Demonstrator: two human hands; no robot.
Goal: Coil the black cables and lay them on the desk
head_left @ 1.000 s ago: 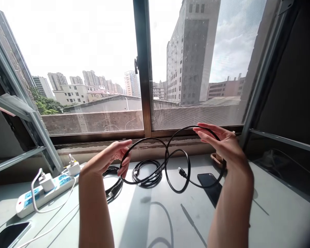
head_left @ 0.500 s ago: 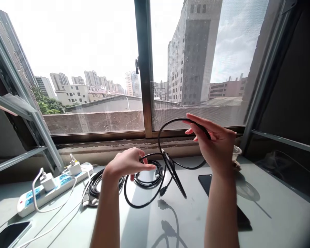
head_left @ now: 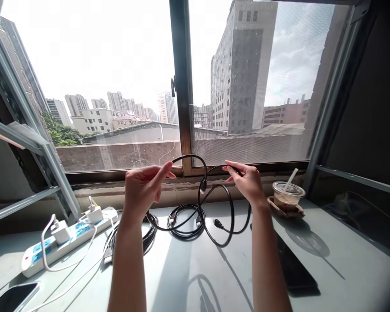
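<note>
A black cable (head_left: pixel 231 212) hangs in loose loops in the air between my two hands. My left hand (head_left: pixel 146 186) pinches it between thumb and fingertips at the left. At the right, my right hand (head_left: pixel 245 178) grips another stretch of it with thumb and fingers. One dark plug (head_left: pixel 203 185) dangles near the middle of the loops, and a second plug (head_left: pixel 219 223) hangs lower right, close above the table. Behind and below, a coiled black cable (head_left: pixel 186 237) lies on the table. Another coil (head_left: pixel 151 234) is partly hidden by my left forearm.
A white power strip (head_left: pixel 68 240) with chargers and white cords lies at left, a phone (head_left: pixel 13 299) before it. At right are a black flat device (head_left: pixel 299 273) and a lidded drink cup (head_left: pixel 287 195) with a straw. Metal frame posts flank the window.
My left hand has risen and taken a pinch on the cable. My right hand has moved down and left. The loops have spread between my hands, and the cup has come into fuller view.
</note>
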